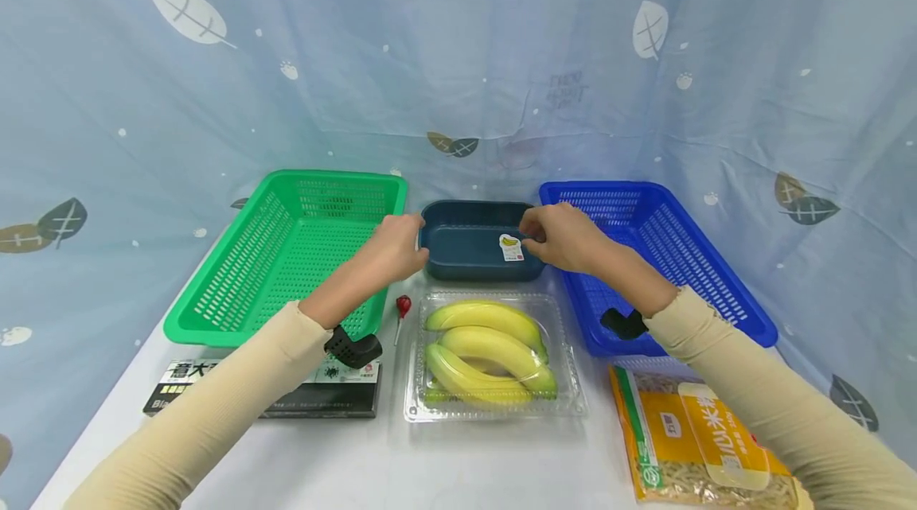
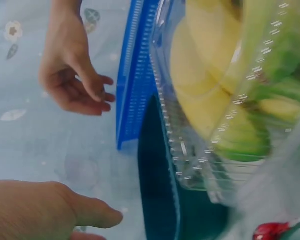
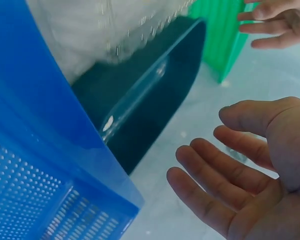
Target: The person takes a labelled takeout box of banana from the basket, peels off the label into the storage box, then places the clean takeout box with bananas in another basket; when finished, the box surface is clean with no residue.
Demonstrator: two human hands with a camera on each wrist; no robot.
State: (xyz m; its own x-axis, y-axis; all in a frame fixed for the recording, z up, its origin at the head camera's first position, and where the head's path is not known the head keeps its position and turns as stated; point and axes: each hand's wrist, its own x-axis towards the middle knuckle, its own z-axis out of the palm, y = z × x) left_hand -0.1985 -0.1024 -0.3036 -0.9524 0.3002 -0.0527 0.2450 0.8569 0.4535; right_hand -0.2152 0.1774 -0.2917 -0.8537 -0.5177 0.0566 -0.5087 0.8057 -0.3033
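Note:
In the head view, a dark teal oblong bin (image 1: 462, 243) stands at the back between two baskets. A label with a banana picture (image 1: 511, 247) shows inside it. At the bin's left end hovers my left hand (image 1: 401, 246); my right hand (image 1: 566, 233) is over its right end. The right wrist view shows the right hand (image 3: 255, 170) with loosely bent, spread fingers and nothing in them, apart from the bin (image 3: 155, 95). Likewise the left hand (image 3: 285, 22) has extended fingers and holds nothing. Before the bin sits a clear plastic box of bananas (image 1: 487, 355).
A green basket (image 1: 215, 311) is on the left and a blue basket (image 1: 716, 287) on the right. Nearer lie a black-and-white package (image 1: 322, 399), a red lollipop (image 1: 403, 305) and an orange food bag (image 1: 673, 430). A patterned blue cloth (image 1: 458, 56) hangs behind.

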